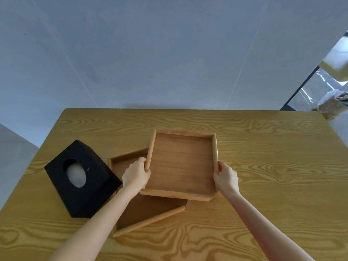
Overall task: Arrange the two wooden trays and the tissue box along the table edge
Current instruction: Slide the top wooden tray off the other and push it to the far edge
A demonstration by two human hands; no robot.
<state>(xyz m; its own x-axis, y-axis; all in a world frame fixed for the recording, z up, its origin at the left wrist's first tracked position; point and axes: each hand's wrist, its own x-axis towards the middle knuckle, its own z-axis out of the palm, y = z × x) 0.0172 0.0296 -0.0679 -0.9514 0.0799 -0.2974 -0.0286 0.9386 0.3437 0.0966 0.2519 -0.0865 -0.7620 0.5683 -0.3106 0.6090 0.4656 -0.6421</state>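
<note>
A square wooden tray (180,162) is held above the table, tilted a little, overlapping a second wooden tray (146,210) that lies flat beneath it. My left hand (136,175) grips the upper tray's left rail and my right hand (225,177) grips its right rail. The lower tray is turned at an angle and partly hidden by the upper tray and my left arm. A black tissue box (81,178) with an oval opening showing white tissue sits skewed on the left of the wooden table (263,166), close beside the lower tray.
A grey wall rises right behind the table's far edge (169,109). At the far right, past the table corner, there is a window strip and a bagged bundle (331,106) on the floor. Bare tabletop stretches to the right of the trays.
</note>
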